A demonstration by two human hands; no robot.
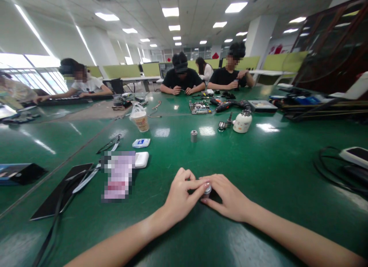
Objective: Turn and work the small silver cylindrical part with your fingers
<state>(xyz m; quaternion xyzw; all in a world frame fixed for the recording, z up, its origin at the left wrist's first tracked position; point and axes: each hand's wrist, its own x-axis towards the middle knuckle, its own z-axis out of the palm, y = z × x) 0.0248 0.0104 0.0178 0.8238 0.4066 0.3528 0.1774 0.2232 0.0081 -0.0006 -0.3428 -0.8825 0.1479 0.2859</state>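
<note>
- The left hand [180,194] brings its thumb and forefinger together over the top of a small cylinder [206,195], with the thumb tip against its near upper side.
- The right hand [230,198] arches over from the other side, thumb low and fingers high, grasping the same piece between them.
- The cylinder is on or just above the green table [273,167], directly before the wearer; the fingers cover most of it, so whether its base touches the surface, and how hard it is pinched, cannot be told.
- The step in hand appears to be two-handed work at the cylinder's upper end, perhaps on a cap.
- The next move would seem to call for the right hand to steady the body while the left fingertips work the top, keeping it upright.
- A metal canister [194,136] stands upright farther out, well apart from both hands.
- Beyond it to the right is a white bottle [242,123]; off to the left, a white case [142,160].
</note>
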